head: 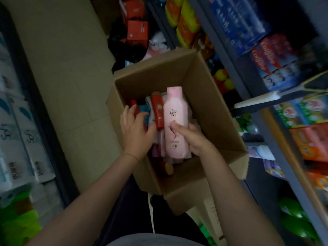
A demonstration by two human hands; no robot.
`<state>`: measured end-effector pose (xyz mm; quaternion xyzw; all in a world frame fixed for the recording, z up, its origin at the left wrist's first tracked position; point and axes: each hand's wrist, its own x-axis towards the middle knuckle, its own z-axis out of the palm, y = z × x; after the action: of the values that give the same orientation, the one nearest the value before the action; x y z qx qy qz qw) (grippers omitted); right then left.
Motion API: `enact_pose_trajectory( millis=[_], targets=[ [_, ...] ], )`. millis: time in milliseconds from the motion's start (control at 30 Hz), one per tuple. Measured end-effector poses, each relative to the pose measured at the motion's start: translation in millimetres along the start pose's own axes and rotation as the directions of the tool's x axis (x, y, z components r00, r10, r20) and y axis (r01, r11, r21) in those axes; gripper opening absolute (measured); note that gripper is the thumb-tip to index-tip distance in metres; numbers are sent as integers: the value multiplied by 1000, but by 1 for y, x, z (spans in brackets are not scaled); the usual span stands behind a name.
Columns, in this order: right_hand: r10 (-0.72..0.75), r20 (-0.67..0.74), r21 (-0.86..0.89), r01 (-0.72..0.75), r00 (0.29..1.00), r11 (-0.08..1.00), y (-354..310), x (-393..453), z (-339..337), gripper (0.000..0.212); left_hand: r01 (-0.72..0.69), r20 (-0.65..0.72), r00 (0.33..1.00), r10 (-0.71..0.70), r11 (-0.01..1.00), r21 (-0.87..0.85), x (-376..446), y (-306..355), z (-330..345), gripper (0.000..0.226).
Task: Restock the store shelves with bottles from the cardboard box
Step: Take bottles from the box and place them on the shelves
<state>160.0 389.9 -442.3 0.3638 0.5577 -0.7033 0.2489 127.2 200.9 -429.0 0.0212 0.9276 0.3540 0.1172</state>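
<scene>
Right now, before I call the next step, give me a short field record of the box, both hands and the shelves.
box: open cardboard box, flaps up, in the aisle in front of the person
contents: pink bottle, red bottle, more bottles underneath
right hand: gripping the pink bottle low on its body
left hand: inside the box beside the red bottle, fingers spread, holding nothing clearly
shelves: on the right, stocked with toothpaste boxes

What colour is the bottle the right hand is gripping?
Pale pink bottle with a pink cap, seen in the head view, held by the right hand.
</scene>
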Motion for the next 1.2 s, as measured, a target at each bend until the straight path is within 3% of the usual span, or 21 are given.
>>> enact_pose_trajectory(
  millis=[33, 100, 167, 233, 267, 333, 467, 633, 700, 767, 833, 1000, 1133, 1200],
  targets=[
    [-55, 10, 53, 54, 998, 997, -16, -24, -1, 66, 76, 71, 995, -63, 979, -191, -5, 23, -7, 46],
    [-167, -13, 95, 167, 986, 981, -46, -74, -6, 68, 307, 311, 939, -147, 768, -562, -14, 80, -26, 37],
    [-302, -56, 88, 306, 952, 948, -70, -123, -15, 54, 408, 474, 880, -35, 569, -714, -23, 133, -40, 32],
    [-430, -106, 10, 433, 897, 901, -90, -170, -26, 31, 368, 484, 869, 106, 518, -773, -34, 183, -51, 29],
    [-482, -114, -37, 481, 869, 876, -97, -192, -36, 23, 334, 476, 864, 164, 521, -785, -40, 205, -55, 26],
    [-565, -122, -134, 551, 816, 824, -108, -234, -63, 31, 243, 459, 837, 299, 549, -800, -53, 246, -61, 25],
    [-699, -265, -372, 598, 664, 710, -111, -318, -126, 48, -85, 433, 683, 588, 653, -753, -88, 325, -64, 61],
    [-804, -514, -481, 674, 301, 560, -91, -397, -190, 51, -413, 367, 485, 794, 578, -704, -135, 414, -37, 65],
    [-796, -580, -532, 661, 170, 529, -79, -417, -217, 53, -472, 376, 412, 830, 548, -691, -152, 444, -17, 57],
    [-788, -610, -593, 610, 87, 526, -66, -425, -243, 52, -495, 411, 358, 838, 544, -678, -165, 465, 6, 54],
    [-781, -621, -634, 541, 69, 552, -51, -429, -269, 48, -480, 467, 329, 821, 571, -666, -177, 482, 32, 54],
    [-683, -726, -543, 537, 85, 645, -22, -431, -312, 49, -289, 626, 281, 728, 686, -668, -203, 509, 84, 45],
    [-602, -798, -486, 571, 18, 661, -14, -424, -329, 52, -272, 666, 298, 684, 730, -627, -214, 529, 108, 40],
    [-568, -823, -454, 580, 19, 676, -14, -420, -336, 56, -264, 682, 309, 663, 749, -608, -216, 537, 118, 43]
  ],
)
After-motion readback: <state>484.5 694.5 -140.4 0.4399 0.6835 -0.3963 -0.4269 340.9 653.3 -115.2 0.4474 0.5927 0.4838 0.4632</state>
